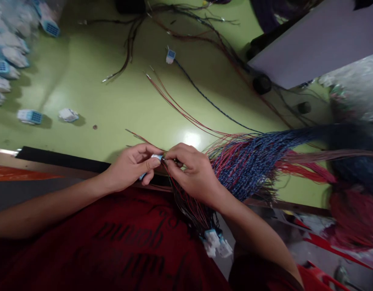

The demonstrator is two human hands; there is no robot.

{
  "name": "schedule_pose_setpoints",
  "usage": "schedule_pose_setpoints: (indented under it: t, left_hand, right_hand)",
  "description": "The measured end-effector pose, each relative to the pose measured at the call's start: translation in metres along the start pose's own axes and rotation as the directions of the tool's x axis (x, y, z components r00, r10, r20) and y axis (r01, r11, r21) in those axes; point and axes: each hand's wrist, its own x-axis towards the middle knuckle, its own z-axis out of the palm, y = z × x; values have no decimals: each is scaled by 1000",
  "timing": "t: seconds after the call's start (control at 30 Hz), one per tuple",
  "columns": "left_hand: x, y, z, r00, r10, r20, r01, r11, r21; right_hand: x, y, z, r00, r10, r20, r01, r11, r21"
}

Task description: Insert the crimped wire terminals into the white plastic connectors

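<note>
Plastic connector [156, 157] sits pinched in the left hand [134, 165]; right hand [191, 169] grips a thin wire [186, 117]. Terminal could easily bend or hit the wrong slot.

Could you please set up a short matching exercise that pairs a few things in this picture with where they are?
Things:
1. left hand
2. right hand
3. twisted blue wire
4. finished connectors

Places:
A. hanging over the red shirt
B. pinching a small white connector
C. lying across the green table
D. holding thin wires at the connector

Pairs: 1-B, 2-D, 3-C, 4-A
</note>
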Motion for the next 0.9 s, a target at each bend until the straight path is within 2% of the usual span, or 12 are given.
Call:
schedule_pose_setpoints:
  t: [0.23,0.43,0.63,0.9]
  left_hand:
    - [-2,-1,1,1000,13,1,-13,999,50]
    - [-2,3,2,999,19,-42,-19,1000,3]
    - [-1,2,1,999,3,-39,-4,1000,-24]
    - [0,0,-1,1000,-5,-6,5,1000,19]
  right_hand:
    - [2,-4,1,999,24,43,-21,998,-55]
    - [-3,-1,6,996,59,-71,-57,998,25]
    - [-1,2,8,996,-8,-85,11,999,32]
    - [-1,5,8,995,-80,-62,80,997,-3]
